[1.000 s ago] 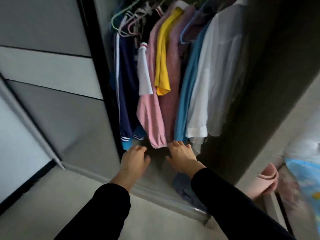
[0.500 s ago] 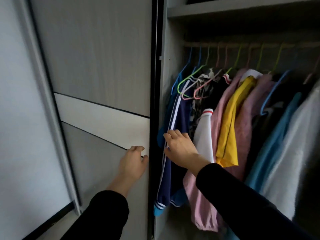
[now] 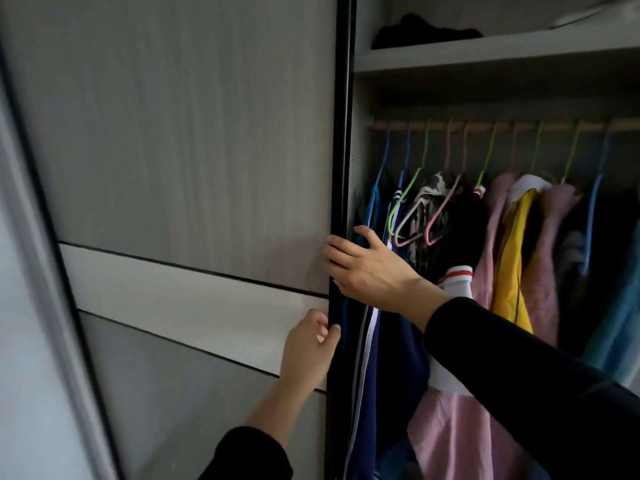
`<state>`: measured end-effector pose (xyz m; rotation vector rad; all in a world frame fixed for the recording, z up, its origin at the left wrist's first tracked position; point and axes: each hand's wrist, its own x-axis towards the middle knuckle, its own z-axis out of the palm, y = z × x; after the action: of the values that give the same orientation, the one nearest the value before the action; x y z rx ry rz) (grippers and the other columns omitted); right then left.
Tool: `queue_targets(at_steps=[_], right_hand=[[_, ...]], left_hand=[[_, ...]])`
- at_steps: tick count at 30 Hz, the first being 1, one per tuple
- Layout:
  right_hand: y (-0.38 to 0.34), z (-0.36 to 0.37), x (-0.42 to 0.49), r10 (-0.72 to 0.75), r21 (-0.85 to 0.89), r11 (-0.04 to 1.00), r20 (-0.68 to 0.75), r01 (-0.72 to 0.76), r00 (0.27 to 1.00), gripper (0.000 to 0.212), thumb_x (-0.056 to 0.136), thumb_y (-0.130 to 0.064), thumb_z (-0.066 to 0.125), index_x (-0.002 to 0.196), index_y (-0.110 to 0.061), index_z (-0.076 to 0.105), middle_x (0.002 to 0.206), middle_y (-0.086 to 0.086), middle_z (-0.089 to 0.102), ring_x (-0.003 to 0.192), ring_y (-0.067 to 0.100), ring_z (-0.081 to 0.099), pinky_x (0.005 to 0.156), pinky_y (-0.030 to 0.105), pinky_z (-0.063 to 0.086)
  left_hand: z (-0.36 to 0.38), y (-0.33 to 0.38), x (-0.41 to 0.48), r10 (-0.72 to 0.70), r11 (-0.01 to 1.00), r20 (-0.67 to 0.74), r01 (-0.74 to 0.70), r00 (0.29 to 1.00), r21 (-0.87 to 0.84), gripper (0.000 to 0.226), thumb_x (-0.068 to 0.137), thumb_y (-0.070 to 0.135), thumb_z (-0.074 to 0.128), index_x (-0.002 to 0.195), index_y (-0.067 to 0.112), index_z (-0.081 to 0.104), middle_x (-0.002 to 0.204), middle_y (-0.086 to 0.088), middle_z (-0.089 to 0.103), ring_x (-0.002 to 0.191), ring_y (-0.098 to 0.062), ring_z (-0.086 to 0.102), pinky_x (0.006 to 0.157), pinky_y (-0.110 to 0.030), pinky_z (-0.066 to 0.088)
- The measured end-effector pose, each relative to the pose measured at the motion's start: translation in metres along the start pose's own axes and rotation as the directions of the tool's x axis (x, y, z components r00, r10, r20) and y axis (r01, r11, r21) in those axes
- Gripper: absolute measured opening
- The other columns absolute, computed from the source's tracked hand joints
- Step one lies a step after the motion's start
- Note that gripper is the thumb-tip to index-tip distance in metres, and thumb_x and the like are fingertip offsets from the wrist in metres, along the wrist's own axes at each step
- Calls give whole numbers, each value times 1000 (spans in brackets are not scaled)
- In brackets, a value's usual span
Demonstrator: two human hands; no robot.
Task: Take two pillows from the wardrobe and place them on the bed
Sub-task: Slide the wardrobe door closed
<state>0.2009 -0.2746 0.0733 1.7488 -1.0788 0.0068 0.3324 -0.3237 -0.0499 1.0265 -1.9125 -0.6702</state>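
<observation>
I face an open wardrobe with a grey sliding door (image 3: 194,161) on the left. The door's black edge (image 3: 341,150) runs top to bottom. My right hand (image 3: 367,271) wraps its fingers around that edge at mid height. Lower down, my left hand (image 3: 308,348) grips the same edge with thumb and fingers. No pillow shows anywhere in view.
Several shirts on coloured hangers (image 3: 512,258) fill the open section under a wooden rail (image 3: 485,125). A shelf (image 3: 495,53) above holds a dark folded item (image 3: 422,29). A second pale door panel (image 3: 31,306) stands at far left.
My view has lifted from the wardrobe floor to the rail and shelf. Both hands moved up from the bottom of the clothes and closed on the sliding door's edge.
</observation>
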Motion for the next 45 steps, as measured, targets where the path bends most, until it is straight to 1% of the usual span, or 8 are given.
queue_targets(at_steps=[11, 17, 21, 24, 30, 37, 42, 45], right_hand=[[11, 1, 0, -133, -77, 988, -26, 131, 991, 18, 86, -19, 46, 94, -14, 61, 110, 3, 65, 116, 19, 56, 91, 48, 45], [13, -5, -22, -41, 3, 999, -18, 41, 999, 16, 85, -20, 46, 91, -15, 60, 107, 2, 65, 113, 18, 58, 88, 46, 45], [23, -12, -47, 1, 15, 1000, -24, 0, 1000, 14, 85, -18, 46, 90, -14, 59, 105, 3, 65, 112, 18, 59, 86, 44, 44], [29, -14, -70, 54, 14, 998, -57, -54, 997, 12, 86, -19, 47, 89, -14, 58, 101, 5, 65, 107, 20, 60, 84, 43, 41], [43, -22, -117, 220, -46, 972, -161, -230, 962, 16, 90, -22, 45, 78, -16, 53, 83, 4, 60, 94, 23, 57, 81, 42, 34], [49, -47, -179, 493, -135, 854, -102, -503, 864, 12, 85, -22, 51, 83, -13, 59, 84, 1, 61, 96, 21, 54, 80, 42, 32], [57, -68, -213, 643, -149, 760, 21, -633, 766, 48, 78, -27, 58, 123, -13, 51, 122, 10, 58, 113, 25, 47, 95, 45, 28], [67, -76, -240, 611, -207, 790, 176, -578, 772, 71, 82, -34, 56, 144, -14, 29, 152, 15, 31, 142, 27, 21, 116, 41, 16]], left_hand=[[1, -4, -2, 75, 997, 114, -75, 991, -3, 18, 72, 20, 58, 84, 24, 45, 81, 7, 53, 65, -8, 52, 57, -16, 37], [13, 9, -10, 89, 995, 129, -83, 988, -51, 17, 77, 11, 53, 84, 26, 50, 82, 7, 57, 69, -10, 55, 61, -21, 42], [10, 24, -8, 268, 963, -78, -263, 960, 63, 28, 77, 8, 54, 100, 24, 58, 107, 4, 57, 96, -16, 57, 79, -34, 51], [2, 31, 1, 381, 916, -247, -328, 891, 230, 55, 79, 18, 60, 130, 26, 40, 139, -5, 35, 123, -26, 42, 93, -39, 46], [2, 37, 26, 532, 703, 61, -480, 845, 525, 80, 87, 60, 37, 145, 32, -9, 155, -3, -22, 143, -19, -20, 117, -43, 5], [61, 68, 16, 688, 561, 131, -637, 714, 528, 77, 86, 59, 32, 147, 21, 7, 154, -16, 0, 144, -28, -5, 112, -50, 10], [109, 99, -2, 750, 535, 87, -679, 655, 502, 76, 85, 60, 31, 147, 22, 7, 155, -16, 5, 143, -33, 2, 112, -51, 13], [137, 124, -16, 758, 539, 70, -684, 648, 492, 77, 84, 62, 31, 147, 23, 7, 154, -15, 4, 143, -32, 2, 111, -51, 13]])
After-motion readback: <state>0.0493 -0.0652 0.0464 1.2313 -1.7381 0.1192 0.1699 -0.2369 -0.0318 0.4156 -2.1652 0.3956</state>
